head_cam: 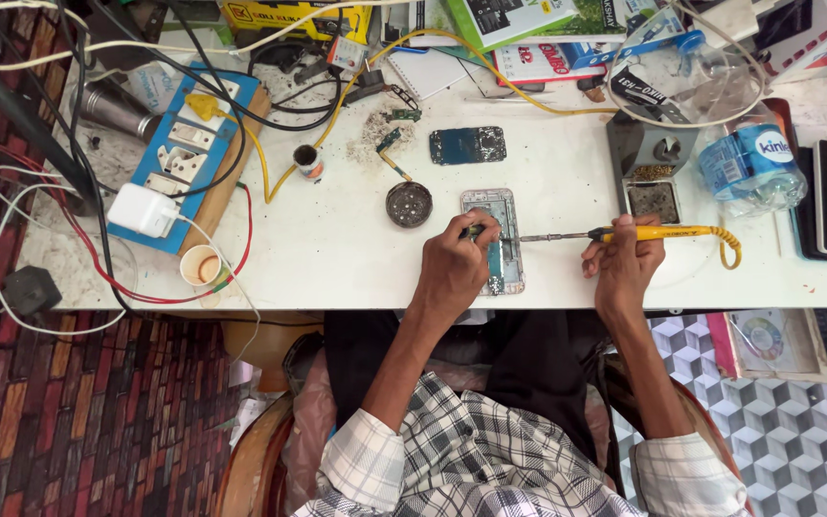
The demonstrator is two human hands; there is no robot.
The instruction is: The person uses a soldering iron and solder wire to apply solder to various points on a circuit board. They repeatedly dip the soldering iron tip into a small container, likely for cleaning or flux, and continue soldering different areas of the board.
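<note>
Right at the desk (356,258) edge, my left hand (457,263) presses down on the opened phone (496,239), fingers curled over it, I'd say to stop it sliding. My right hand (624,260) pinches the yellow soldering iron (658,233) like a pen, tip aimed at the board. Farther back sit the round tin (409,203) and a removed back cover (468,146), parked within reach.

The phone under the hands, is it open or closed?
Open. The phone lies flat with its cover off, inner parts showing; the left hand steadies it while the right hand holds a soldering iron.
</note>
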